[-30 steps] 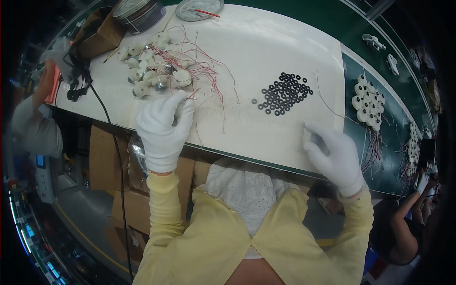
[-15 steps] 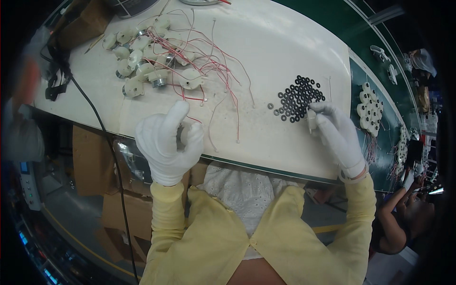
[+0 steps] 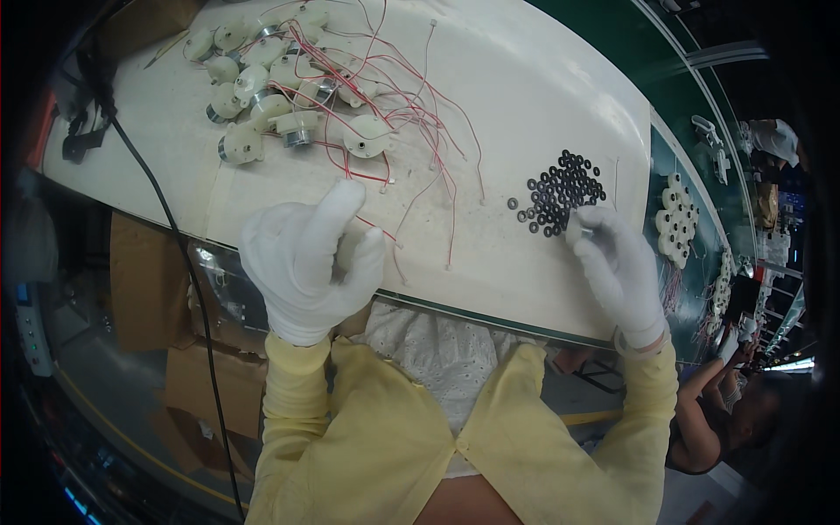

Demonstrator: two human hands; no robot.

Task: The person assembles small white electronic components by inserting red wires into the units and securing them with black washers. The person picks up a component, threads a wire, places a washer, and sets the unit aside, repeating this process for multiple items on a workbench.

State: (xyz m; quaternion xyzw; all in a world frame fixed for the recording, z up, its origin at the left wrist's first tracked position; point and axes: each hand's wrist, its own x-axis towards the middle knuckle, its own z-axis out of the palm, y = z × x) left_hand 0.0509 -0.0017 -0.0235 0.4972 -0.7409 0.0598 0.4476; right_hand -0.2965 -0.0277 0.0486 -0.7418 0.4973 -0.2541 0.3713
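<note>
My left hand [image 3: 306, 262], white-gloved, is held at the table's near edge. Its fingers curl toward the thumb around something I cannot make out, and a red wire [image 3: 378, 230] shows beside the fingertips. On the right, my right hand [image 3: 619, 271], also gloved, has thumb and fingertips drawn together at the near side of a pile of small black rings [image 3: 560, 192]. Whatever lies in that pinch is too small to name. Beyond my left hand lies a heap of small cream-coloured motors [image 3: 262, 83] with metal bodies and red and white wires.
White table [image 3: 490, 280] with a green edge. To the right, cream motors bearing black rings [image 3: 676, 223] stand grouped on a green surface. A black cable [image 3: 166, 197] crosses the table's left side. Cardboard boxes [image 3: 144, 280] sit below. A co-worker [image 3: 713, 420] is at far right.
The view has shifted slightly. My right hand's fingertips have drawn in at the ring pile, and the pale piece seen by them earlier is no longer distinct. My left hand keeps its curled pose.
</note>
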